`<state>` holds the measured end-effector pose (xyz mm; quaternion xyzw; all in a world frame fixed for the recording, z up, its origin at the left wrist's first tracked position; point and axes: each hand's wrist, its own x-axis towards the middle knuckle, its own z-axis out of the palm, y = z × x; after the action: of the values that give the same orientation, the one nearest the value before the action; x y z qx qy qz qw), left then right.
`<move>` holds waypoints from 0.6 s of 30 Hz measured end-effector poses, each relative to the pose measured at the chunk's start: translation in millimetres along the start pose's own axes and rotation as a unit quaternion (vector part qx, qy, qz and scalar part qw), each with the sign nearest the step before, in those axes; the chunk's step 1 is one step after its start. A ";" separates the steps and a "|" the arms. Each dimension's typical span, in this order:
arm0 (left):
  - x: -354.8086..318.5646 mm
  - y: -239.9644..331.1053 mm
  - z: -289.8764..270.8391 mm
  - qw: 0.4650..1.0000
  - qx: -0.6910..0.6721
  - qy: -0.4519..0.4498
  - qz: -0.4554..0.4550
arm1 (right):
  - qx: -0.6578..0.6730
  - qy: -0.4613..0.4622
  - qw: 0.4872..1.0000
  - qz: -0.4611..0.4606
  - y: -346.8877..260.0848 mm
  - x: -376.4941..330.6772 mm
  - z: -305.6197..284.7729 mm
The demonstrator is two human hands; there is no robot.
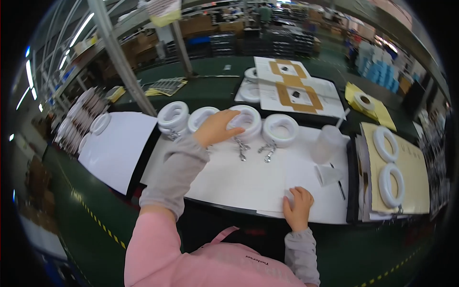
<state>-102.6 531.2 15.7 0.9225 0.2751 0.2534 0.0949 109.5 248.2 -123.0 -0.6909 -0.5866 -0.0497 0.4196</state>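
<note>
Several white ring-shaped parts with small metal clasps stand in a row on a white sheet (248, 182). My left hand (216, 128) reaches forward and rests on the second ring (200, 117), fingers touching the third ring (248, 120). Another ring (173, 115) lies left of it and one more ring (280, 129) to the right. My right hand (297, 206) lies near the sheet's front edge, fingers curled on a small white piece; what it is cannot be made out.
A clear plastic cup (326, 143) and a small paper cup (329, 174) stand right of the row. Two more rings lie on a tan board (416, 172) at right. Stacked rings (79, 122) sit at far left. Cardboard sheets (294, 91) lie behind.
</note>
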 end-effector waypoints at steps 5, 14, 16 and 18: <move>-150.2 -7.2 -93.9 0.946 0.239 0.092 -0.199 | -0.008 0.000 1.000 0.017 2.4 -9.9 0.9; -374.5 -52.4 -140.0 0.789 0.393 0.020 -0.473 | 0.192 -0.036 0.980 -0.031 -76.2 28.5 27.5; -359.9 -44.7 -141.3 0.856 0.320 0.149 -0.378 | 0.288 -0.129 0.948 -0.040 -115.2 47.7 50.7; -340.5 -29.5 -146.4 0.861 0.317 0.095 -0.386 | 0.368 -0.253 0.894 0.020 -145.4 56.1 85.3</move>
<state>-437.5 371.7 -10.1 0.6944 0.6821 0.1821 -0.1392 -33.3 340.0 -70.6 -0.4877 -0.6353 0.3547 0.4824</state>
